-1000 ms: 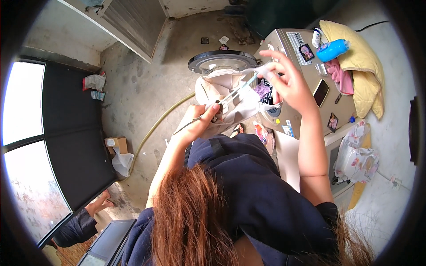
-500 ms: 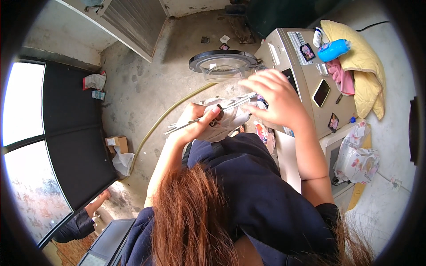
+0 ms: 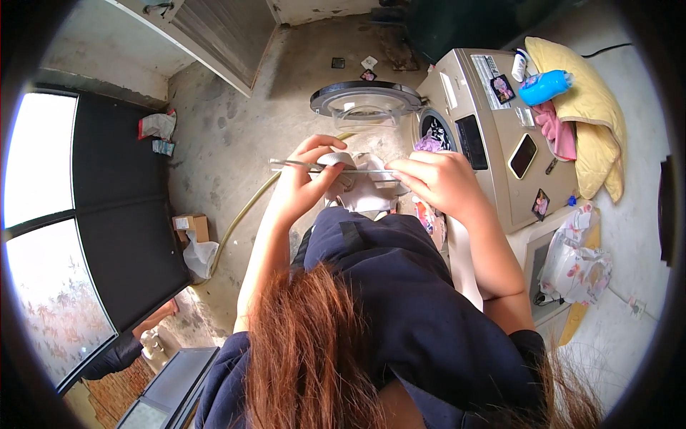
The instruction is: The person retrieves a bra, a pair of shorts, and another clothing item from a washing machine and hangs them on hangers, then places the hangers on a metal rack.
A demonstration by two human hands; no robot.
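Here, thin straight strips [image 3: 369, 171], crumpled pale cloth [image 3: 363, 195]

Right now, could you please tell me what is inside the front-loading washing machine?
At the opening of the washing machine, purple cloth and black-and-white cloth show; whatever lies deeper is hidden by the machine's body.

Floor [image 3: 236, 129] is bare grey concrete, pretty blotchy. Scuffed pale wall [image 3: 107, 46] up top left, white wall [image 3: 629, 250] on the right. Left side's got a blown-out bright upper pane [image 3: 43, 157], a leaf-patterned lower pane [image 3: 57, 293] and dark panels [image 3: 121, 157]. Framed ribbed panel [image 3: 221, 36] at the top.
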